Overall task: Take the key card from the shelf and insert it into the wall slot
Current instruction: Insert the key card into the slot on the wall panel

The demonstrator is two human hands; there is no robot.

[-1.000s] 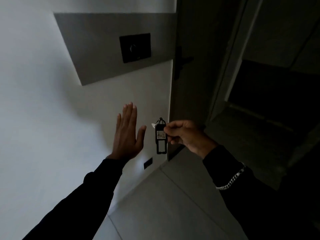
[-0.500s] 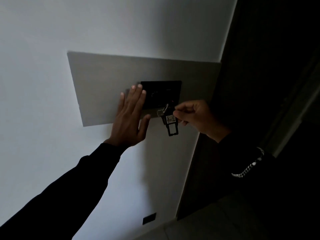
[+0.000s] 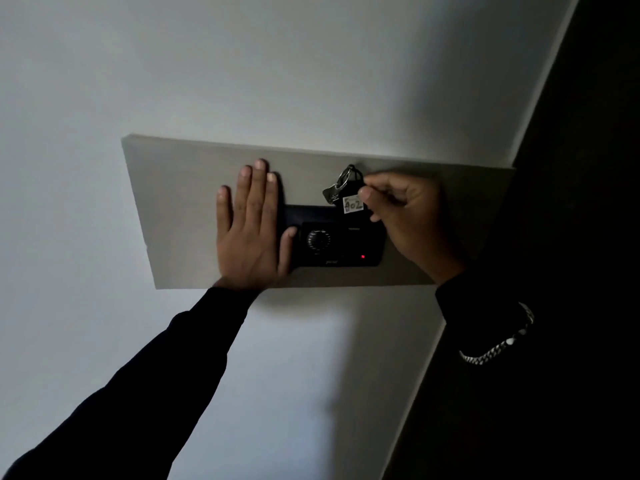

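A black wall slot unit (image 3: 341,242) with a round dial and a small red light sits on a grey wall panel (image 3: 180,188). My right hand (image 3: 407,220) pinches the black key card (image 3: 353,202), which bears a white label and a metal key ring with a small key. The card stands upright at the unit's top edge, its lower end hidden; I cannot tell how deep it sits. My left hand (image 3: 251,230) lies flat and open on the panel, its thumb touching the unit's left side.
The white wall (image 3: 242,64) surrounds the panel. A dark door or door frame (image 3: 571,237) runs down the right side, close to my right arm, which wears a metal chain bracelet (image 3: 498,348).
My right hand lifted the key card from below the unit to its top edge. My left hand stayed flat on the panel. A red light now shows on the unit.
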